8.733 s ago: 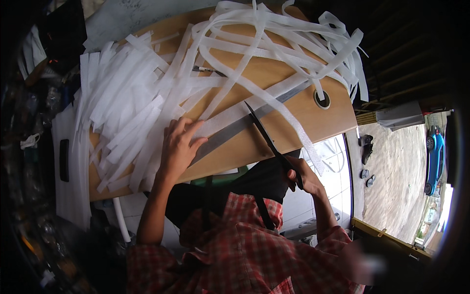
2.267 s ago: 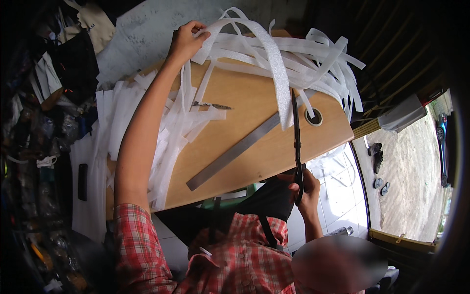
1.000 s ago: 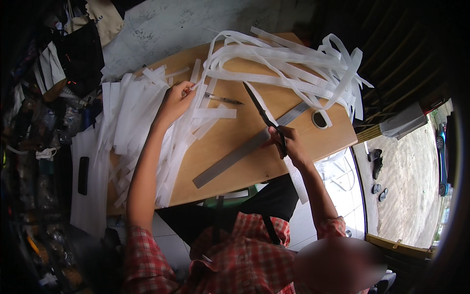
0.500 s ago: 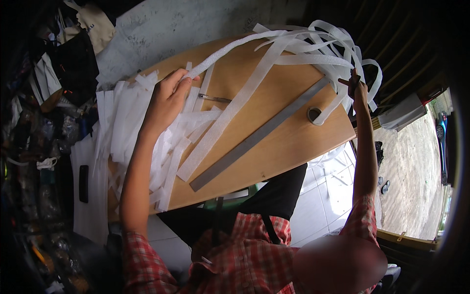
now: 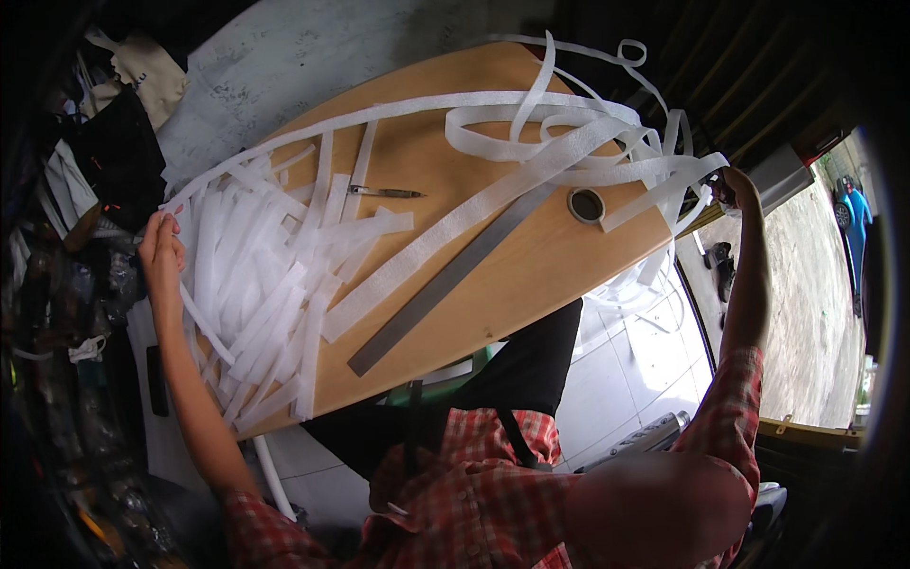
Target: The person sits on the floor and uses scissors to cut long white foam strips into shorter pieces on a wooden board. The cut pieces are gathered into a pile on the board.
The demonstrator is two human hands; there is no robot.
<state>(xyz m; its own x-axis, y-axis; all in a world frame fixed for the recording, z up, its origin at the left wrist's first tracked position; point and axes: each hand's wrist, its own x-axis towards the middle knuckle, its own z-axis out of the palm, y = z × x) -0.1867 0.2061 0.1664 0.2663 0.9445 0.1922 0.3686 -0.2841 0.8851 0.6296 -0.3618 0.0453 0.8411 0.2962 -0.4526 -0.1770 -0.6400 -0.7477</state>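
Note:
A long white foam strip (image 5: 398, 106) runs in an arc over the table from my left hand (image 5: 163, 245), whose fingers are pinched on its end at the far left. Beyond the table's right end, my right hand (image 5: 736, 187) is closed around a bunch of tangled white strips (image 5: 654, 171); shadow hides its fingertips. Many cut white strips (image 5: 251, 270) lie heaped on the table's left part. One wider strip (image 5: 445, 232) stretches diagonally across the middle, beside a long grey metal ruler (image 5: 445, 284).
On the wooden table (image 5: 531, 294) are a slim cutter-like tool (image 5: 384, 192) and a tape roll (image 5: 586, 205). A dark phone (image 5: 156, 379) lies left of the heap. Bags (image 5: 104, 161) and clutter line the left side. More white strips (image 5: 635, 289) hang below the right edge.
My left hand has moved left and down, drawing the foam strip out long over the table. My right hand has shifted outward to the right, and the loose loops have spread.

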